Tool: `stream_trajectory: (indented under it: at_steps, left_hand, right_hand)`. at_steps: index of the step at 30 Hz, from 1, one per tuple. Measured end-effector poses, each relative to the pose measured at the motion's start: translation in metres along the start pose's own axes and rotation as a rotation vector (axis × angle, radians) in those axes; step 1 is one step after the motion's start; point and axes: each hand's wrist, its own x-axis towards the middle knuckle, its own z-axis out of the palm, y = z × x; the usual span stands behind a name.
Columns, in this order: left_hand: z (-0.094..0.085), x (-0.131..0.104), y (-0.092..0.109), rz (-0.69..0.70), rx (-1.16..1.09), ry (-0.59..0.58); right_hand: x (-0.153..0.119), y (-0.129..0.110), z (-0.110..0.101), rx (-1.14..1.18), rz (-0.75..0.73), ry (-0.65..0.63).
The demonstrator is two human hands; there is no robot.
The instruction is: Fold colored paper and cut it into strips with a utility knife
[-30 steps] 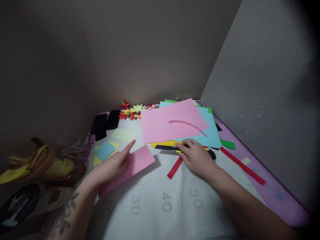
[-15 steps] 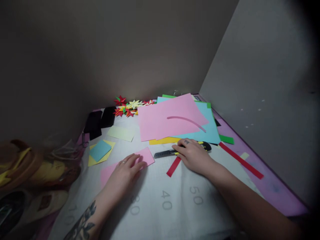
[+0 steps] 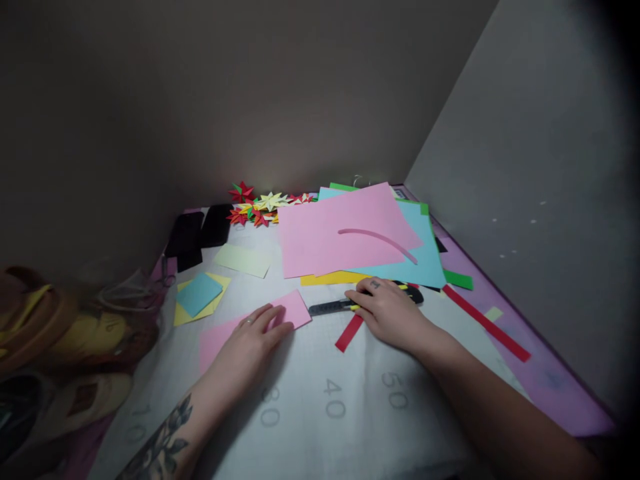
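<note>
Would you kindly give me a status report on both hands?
Left hand resting on small pink paper. Right hand grip closed on utility knife, blade end beside the paper. Short red paper strip close by.

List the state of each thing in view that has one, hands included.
Left hand, spread over the small pink paper
Right hand, curled over the knife
Knife, held, tip end beside that paper
Small pink paper, flat, partly covered
Large pink paper, flat, overlapping a blue sheet
Small blue square, flat on yellow paper
Paper stars, folded, heaped
Long red strip, flat

two hands (image 3: 390,311), one utility knife (image 3: 331,307)
</note>
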Motion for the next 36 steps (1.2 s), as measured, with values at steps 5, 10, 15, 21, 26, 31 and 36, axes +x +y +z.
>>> stream_trajectory:
  at_steps: [5,10,15,21,26,31,36]
  left_hand:
    - [0.004,-0.001,-0.002,-0.015,-0.001,-0.038]
    - [0.001,0.003,-0.002,-0.057,-0.006,-0.081]
    - [-0.005,0.007,0.002,-0.119,-0.01,-0.085]
    - [-0.005,0.007,0.001,-0.145,-0.045,-0.067]
    - [-0.003,0.006,-0.002,-0.114,-0.073,-0.028]
    - [-0.007,0.007,-0.001,-0.119,-0.086,-0.039]
    - [-0.01,0.008,0.002,-0.136,-0.057,-0.085]
  right_hand:
    - [0.005,-0.009,0.003,-0.014,-0.026,-0.037]
    - [0.013,-0.02,0.011,-0.046,-0.089,-0.047]
    - [0.019,-0.029,0.018,-0.091,-0.149,-0.021]
    - [0.012,-0.031,0.022,-0.124,-0.175,-0.001]
    - [0.003,-0.03,0.02,-0.149,-0.139,-0.002]
    - [0.008,-0.037,0.022,-0.131,-0.158,-0.011]
    - [0.007,-0.039,0.023,-0.121,-0.168,-0.03]
